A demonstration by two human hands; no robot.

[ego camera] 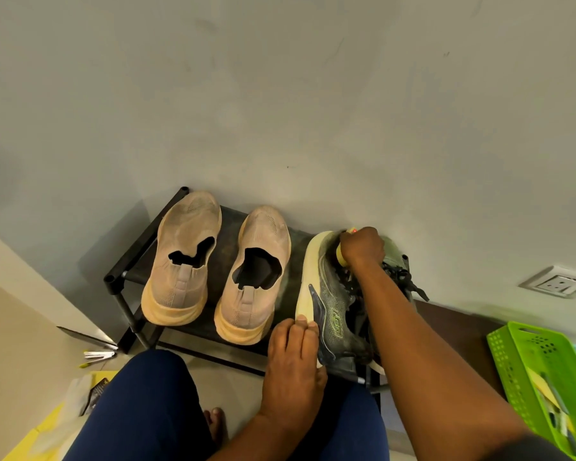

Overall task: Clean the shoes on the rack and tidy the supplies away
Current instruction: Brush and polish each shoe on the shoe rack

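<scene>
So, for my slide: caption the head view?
Left hand steadies a green sneaker on the rack; right hand scrubs its toe.

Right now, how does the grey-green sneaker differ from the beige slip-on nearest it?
The grey-green sneaker has dark laces; the beige slip-on has none. The sneaker lies tipped on its side, pale sole edge showing; the slip-on stands flat on its sole. The left hand rests on the sneaker's heel and the right hand grips a yellow tool at its toe; the slip-on is untouched. Both sit on the black rack, toes to the wall.
</scene>
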